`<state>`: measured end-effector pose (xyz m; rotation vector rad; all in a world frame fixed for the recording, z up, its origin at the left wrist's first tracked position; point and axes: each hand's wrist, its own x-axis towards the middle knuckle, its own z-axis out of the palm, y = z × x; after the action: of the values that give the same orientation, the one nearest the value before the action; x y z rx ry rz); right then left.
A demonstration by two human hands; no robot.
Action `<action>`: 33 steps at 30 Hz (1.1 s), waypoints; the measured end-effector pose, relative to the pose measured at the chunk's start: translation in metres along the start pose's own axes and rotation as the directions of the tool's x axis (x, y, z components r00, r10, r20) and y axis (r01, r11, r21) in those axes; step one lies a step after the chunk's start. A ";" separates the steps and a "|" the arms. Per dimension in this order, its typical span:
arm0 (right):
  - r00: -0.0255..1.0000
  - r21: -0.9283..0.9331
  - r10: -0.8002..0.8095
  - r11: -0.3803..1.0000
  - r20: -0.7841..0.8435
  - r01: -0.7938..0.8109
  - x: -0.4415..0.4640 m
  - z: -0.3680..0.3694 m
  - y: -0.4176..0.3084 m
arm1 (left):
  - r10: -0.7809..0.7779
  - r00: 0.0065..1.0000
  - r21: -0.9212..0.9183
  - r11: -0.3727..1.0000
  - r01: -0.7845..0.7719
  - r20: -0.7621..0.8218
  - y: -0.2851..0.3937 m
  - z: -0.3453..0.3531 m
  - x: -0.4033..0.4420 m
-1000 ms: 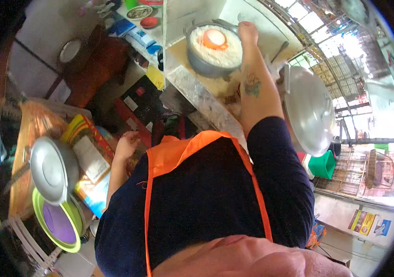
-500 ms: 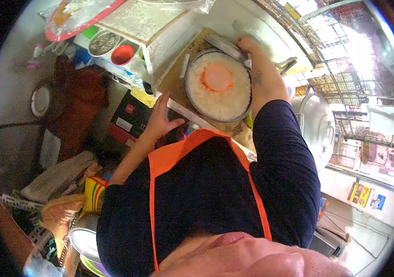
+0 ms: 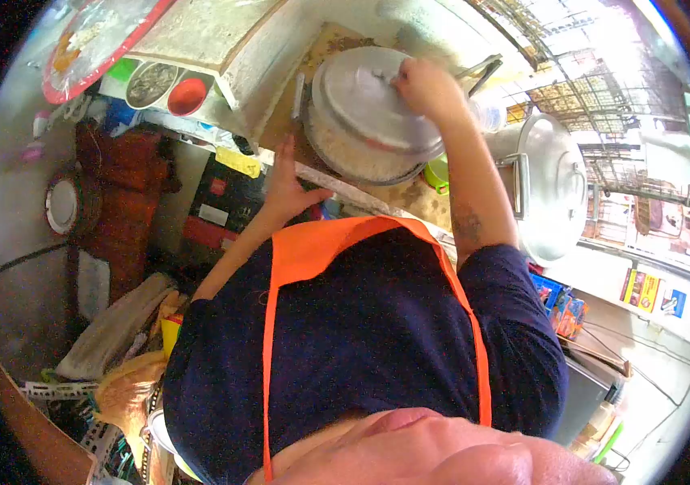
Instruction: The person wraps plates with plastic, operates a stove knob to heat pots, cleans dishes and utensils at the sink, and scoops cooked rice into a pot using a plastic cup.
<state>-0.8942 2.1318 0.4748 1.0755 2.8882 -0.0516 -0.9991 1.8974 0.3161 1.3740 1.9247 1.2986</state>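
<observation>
My right hand (image 3: 429,89) is closed on the handle of a round metal pot lid (image 3: 349,93). The lid sits tilted over a wide pot (image 3: 298,105), covering its far part. White rice (image 3: 353,155) shows in the gap on the near side. The orange cup seen earlier on the rice is hidden from sight. At the counter's front edge (image 3: 345,184), left of the pot, my left hand (image 3: 290,194) is open with thumb and fingers apart, holding nothing.
Right of the pot are a green cup (image 3: 437,174) and a large lidded silver pot (image 3: 553,190). A shelf at left holds a bowl (image 3: 151,84) and a red cup (image 3: 187,96). Below it is a dark box (image 3: 228,190) with a yellow cloth (image 3: 237,162).
My right hand has moved from the pot's far right side to above it, bringing the lid over the rice. My left hand stays open near the counter edge.
</observation>
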 end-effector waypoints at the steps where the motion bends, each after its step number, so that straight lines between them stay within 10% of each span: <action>1: 1.000 -0.013 0.003 1.000 -0.017 -0.003 -0.011 0.009 -0.007 | -0.021 1.000 0.042 0.999 0.020 0.013 0.008 0.003 0.003; 13: 0.989 0.123 -0.044 0.991 -0.144 0.062 -0.054 0.038 -0.006 | 0.074 0.973 0.113 0.992 -0.050 -0.218 -0.004 0.048 0.012; 15: 0.896 0.116 0.105 0.991 -0.431 -0.061 -0.066 0.041 -0.002 | 0.090 0.970 0.104 0.992 -0.068 -0.225 0.001 0.043 0.015; 18: 0.853 0.528 0.440 0.813 -0.282 -0.245 -0.083 0.089 0.046 | 0.030 0.983 0.091 0.996 -0.014 -0.183 0.002 0.042 0.020; 25: 0.764 0.925 0.635 0.347 -0.109 -0.156 -0.064 0.083 0.041 | 0.155 0.985 -0.010 0.988 -0.156 -0.080 -0.029 0.025 0.075; 29: 0.786 0.753 0.607 0.570 -0.116 -0.329 -0.029 0.075 0.061 | 0.279 0.944 0.012 0.959 -0.282 -0.173 -0.014 0.034 0.105; 33: 0.785 0.843 0.603 0.489 -0.140 -0.226 -0.022 0.093 0.070 | 0.232 0.971 -0.032 0.972 -0.235 -0.061 -0.040 0.046 0.114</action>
<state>-0.8277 2.1651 0.3831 2.1742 2.7979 -1.3861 -1.0299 2.0169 0.2780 1.5982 1.8048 1.4907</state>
